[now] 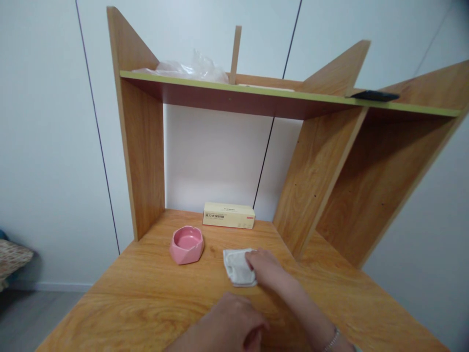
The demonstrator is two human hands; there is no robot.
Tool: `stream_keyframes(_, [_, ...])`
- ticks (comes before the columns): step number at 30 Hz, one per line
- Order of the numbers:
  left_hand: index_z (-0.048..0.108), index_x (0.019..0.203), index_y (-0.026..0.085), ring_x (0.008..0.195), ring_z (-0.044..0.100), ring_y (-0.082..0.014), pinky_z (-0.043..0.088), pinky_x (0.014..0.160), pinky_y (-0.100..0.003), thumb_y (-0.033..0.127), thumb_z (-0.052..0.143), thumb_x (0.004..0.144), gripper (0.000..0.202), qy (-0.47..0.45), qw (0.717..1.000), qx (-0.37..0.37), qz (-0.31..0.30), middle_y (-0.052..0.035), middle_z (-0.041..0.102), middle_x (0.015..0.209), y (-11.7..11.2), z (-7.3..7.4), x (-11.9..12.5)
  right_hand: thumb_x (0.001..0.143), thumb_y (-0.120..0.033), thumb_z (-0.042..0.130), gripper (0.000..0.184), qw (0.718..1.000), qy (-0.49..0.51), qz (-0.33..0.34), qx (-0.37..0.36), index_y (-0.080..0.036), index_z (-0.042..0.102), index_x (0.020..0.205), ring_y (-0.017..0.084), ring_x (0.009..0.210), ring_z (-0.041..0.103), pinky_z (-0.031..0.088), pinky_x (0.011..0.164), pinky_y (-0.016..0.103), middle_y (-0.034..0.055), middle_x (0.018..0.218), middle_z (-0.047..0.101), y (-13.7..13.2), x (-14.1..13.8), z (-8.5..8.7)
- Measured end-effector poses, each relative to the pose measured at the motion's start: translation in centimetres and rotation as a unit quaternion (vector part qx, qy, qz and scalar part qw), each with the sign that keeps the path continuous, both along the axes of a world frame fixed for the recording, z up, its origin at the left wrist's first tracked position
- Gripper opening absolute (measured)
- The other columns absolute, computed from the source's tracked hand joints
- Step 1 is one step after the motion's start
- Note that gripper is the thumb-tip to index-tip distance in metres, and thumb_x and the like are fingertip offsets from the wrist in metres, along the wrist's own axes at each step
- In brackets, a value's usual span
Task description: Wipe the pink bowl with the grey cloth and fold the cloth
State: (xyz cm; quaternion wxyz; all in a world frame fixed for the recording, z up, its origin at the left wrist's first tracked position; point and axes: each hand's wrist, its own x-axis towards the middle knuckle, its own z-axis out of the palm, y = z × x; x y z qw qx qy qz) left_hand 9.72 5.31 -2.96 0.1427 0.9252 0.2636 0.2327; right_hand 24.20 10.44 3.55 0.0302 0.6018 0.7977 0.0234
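White folded cloth (pixel 238 268) laid flat on the wooden desk (pixel 113 308), near the middle. Its right side is touched by the fingers of the right hand (pixel 266 268); whether it is pinched or merely pressed cannot be told. Bracelet (pixel 332 338) worn on the right wrist. Left hand (pixel 234 320) held on the near side of the cloth, apart from it, fingers curled inward; whether the fingertips meet cannot be told. Pink faceted bowl (pixel 186 252) placed left of the cloth. Pale box (pixel 229 216) set farther back, printed side turned near. Clear plastic bag (pixel 194 68) left on the shelf (pixel 205 85) above.
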Motion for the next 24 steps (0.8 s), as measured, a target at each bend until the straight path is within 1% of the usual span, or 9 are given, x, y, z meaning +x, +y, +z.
stream_keyframes(4, [0.061,0.084,0.022,0.065,0.058,-0.0138,0.043,0.063,-0.024,0.011,0.043,0.068,0.026,-0.028,0.999,0.002,0.044,0.0010,0.064,0.070,1.2,2.1,-1.3,0.069,0.001,0.034,0.035,0.992,-0.019,-0.122,0.007,-0.014,0.063,0.082,0.026,0.089,0.056,0.036,0.071,0.035,0.0146,0.089,0.064,0.1,6.6,-0.2])
stream_keyframes(8, [0.058,0.079,0.019,0.076,0.056,-0.0163,0.042,0.070,-0.027,0.016,0.035,0.078,0.023,-0.140,0.972,0.029,0.184,-0.0030,0.063,0.078,3.9,4.1,-3.5,0.068,-0.013,0.047,0.024,0.990,0.013,-0.143,-0.001,-0.020,0.061,0.086,0.023,0.093,0.054,0.036,0.072,0.031,0.0084,0.095,0.062,-0.2,9.9,-1.0])
stream_keyframes(11, [0.056,0.089,0.021,0.092,0.053,-0.0174,0.039,0.082,-0.030,0.021,0.035,0.080,0.023,-0.177,0.929,0.031,0.322,-0.0024,0.061,0.091,6.6,5.0,-6.4,0.070,-0.027,0.052,0.019,0.991,0.069,-0.112,0.007,-0.021,0.061,0.086,0.022,0.093,0.052,0.035,0.074,0.029,0.0068,0.095,0.061,-0.1,10.3,-1.5])
stream_keyframes(13, [0.055,0.095,0.020,0.098,0.050,-0.0173,0.036,0.088,-0.030,0.021,0.037,0.077,0.026,-0.158,0.877,-0.011,0.453,-0.0029,0.058,0.099,8.2,5.0,-8.6,0.073,-0.029,0.049,0.018,0.991,0.091,-0.098,0.028,-0.020,0.062,0.083,0.021,0.091,0.052,0.035,0.074,0.028,0.0073,0.091,0.061,0.2,10.3,-1.5])
stream_keyframes(14, [0.053,0.100,0.018,0.101,0.049,-0.0190,0.033,0.091,-0.032,0.022,0.036,0.077,0.029,-0.150,0.863,-0.023,0.481,-0.0054,0.056,0.104,8.9,4.9,-9.7,0.075,-0.028,0.048,0.019,0.989,0.099,-0.097,0.043,-0.019,0.062,0.082,0.021,0.089,0.052,0.035,0.074,0.028,0.0075,0.089,0.061,0.3,10.3,-1.4])
stream_keyframes(17, [0.050,0.106,0.010,0.109,0.043,-0.0288,0.028,0.093,-0.043,0.030,0.039,0.076,0.038,-0.126,0.839,-0.059,0.526,-0.0146,0.052,0.109,10.3,3.9,-12.2,0.077,-0.026,0.042,0.022,0.982,0.123,-0.106,0.100,-0.017,0.062,0.081,0.020,0.084,0.053,0.036,0.073,0.027,0.0084,0.084,0.061,0.8,10.7,-0.6])
stream_keyframes(19, [0.049,0.107,0.005,0.106,0.047,-0.0308,0.031,0.090,-0.043,0.036,0.041,0.075,0.046,-0.112,0.831,-0.101,0.536,-0.0189,0.052,0.107,10.7,3.1,-13.0,0.078,-0.026,0.039,0.024,0.972,0.150,-0.109,0.145,-0.017,0.061,0.078,0.020,0.080,0.054,0.037,0.071,0.027,0.0084,0.081,0.061,1.1,11.2,0.4])
stream_keyframes(21, [0.049,0.107,0.005,0.100,0.052,-0.0293,0.038,0.085,-0.039,0.040,0.042,0.074,0.049,-0.103,0.828,-0.140,0.533,-0.0191,0.053,0.107,10.8,2.6,-13.2,0.078,-0.030,0.036,0.026,0.956,0.189,-0.118,0.190,-0.018,0.059,0.076,0.019,0.073,0.055,0.039,0.066,0.028,0.0071,0.076,0.062,1.1,11.6,1.6])
stream_keyframes(24, [0.055,0.098,0.011,0.090,0.058,-0.0267,0.043,0.077,-0.034,0.041,0.045,0.073,0.041,-0.097,0.833,-0.184,0.513,-0.0147,0.059,0.099,10.8,2.4,-13.1,0.076,-0.038,0.036,0.027,0.918,0.242,-0.152,0.273,-0.020,0.056,0.075,0.020,0.063,0.055,0.038,0.057,0.028,0.0045,0.065,0.060,0.6,12.0,4.1])
